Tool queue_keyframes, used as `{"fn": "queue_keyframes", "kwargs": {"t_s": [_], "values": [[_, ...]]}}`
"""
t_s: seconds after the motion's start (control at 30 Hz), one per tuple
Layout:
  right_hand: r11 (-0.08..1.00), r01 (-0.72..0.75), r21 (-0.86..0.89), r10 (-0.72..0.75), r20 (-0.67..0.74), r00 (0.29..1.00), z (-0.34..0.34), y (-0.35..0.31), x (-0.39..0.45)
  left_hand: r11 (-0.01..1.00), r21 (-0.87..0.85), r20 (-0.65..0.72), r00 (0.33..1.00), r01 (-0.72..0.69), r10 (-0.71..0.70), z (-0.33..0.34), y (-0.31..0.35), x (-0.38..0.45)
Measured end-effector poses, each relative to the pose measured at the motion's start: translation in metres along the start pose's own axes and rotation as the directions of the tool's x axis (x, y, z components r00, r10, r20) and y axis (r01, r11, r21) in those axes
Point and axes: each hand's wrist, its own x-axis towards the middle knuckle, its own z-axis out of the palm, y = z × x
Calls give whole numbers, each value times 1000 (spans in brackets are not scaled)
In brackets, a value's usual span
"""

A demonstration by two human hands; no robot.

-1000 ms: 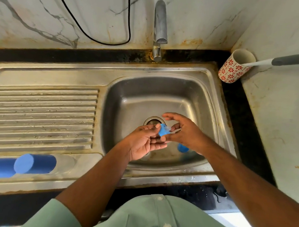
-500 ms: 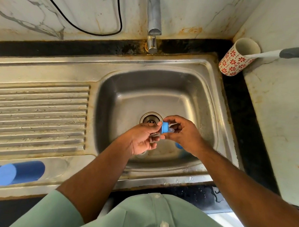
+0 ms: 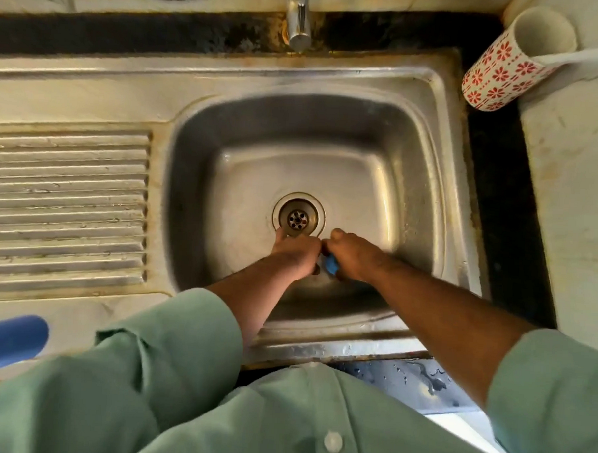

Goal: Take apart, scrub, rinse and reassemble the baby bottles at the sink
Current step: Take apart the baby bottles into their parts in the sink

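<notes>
Both hands down in the sink basin (image 3: 203,188), knuckles up, pressed together just on the near side of the drain (image 3: 298,217). Left hand (image 3: 294,255) curled closed, fingertips touching the drain rim; what it grips, if anything, is hidden under the fist, cannot tell. Right hand (image 3: 353,254) clenched around a small blue bottle part (image 3: 331,265), only a sliver of it showing between the two hands at the right hand's inner edge. Exact part type too small and covered to say. Slight motion blur on both hands.

Far to the left of the left hand, on the sink's flat near edge below the ribbed drainboard (image 3: 65,206), lies a blue cylindrical bottle piece (image 3: 10,342) on its side, cut off by the frame edge. Faucet (image 3: 299,24) straight beyond the hands, spout above the back of the basin. Beyond and to the right of the right hand, a white cup with red flower print (image 3: 506,67) sits tilted on the tabletop (image 3: 577,177), a white handle (image 3: 579,55) resting in its mouth and running out of frame. Green shirt sleeves (image 3: 183,341) rolled to the forearms.
</notes>
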Motion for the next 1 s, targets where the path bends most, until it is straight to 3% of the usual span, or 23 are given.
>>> {"fn": "queue_keyframes", "kwargs": {"t_s": [0.1, 0.23, 0.4, 0.6, 0.83, 1.0], "values": [[999, 6, -44, -4, 59, 998, 10, 1, 10, 997, 71, 61, 998, 20, -24, 6, -4, 11], [994, -10, 109, 0, 87, 996, 14, 7, 14, 995, 96, 85, 996, 20, -28, 6, -5, 16], [1000, 21, 21, -24, 108, 994, 14, 21, 12, 994, -69, 174, 982, 87, -74, 7, -5, 17], [1000, -5, -5, 6, 167, 986, 13, 29, 14, 999, -11, 152, 987, 52, -50, 0, -2, 14], [999, -47, 14, 45, 142, 989, 12, 32, 12, 999, 35, 117, 992, 40, -44, -9, -3, 6], [998, -30, 49, 25, 103, 994, 3, 32, 7, 996, -69, 14, 998, 60, -59, -20, -13, -8]]}}
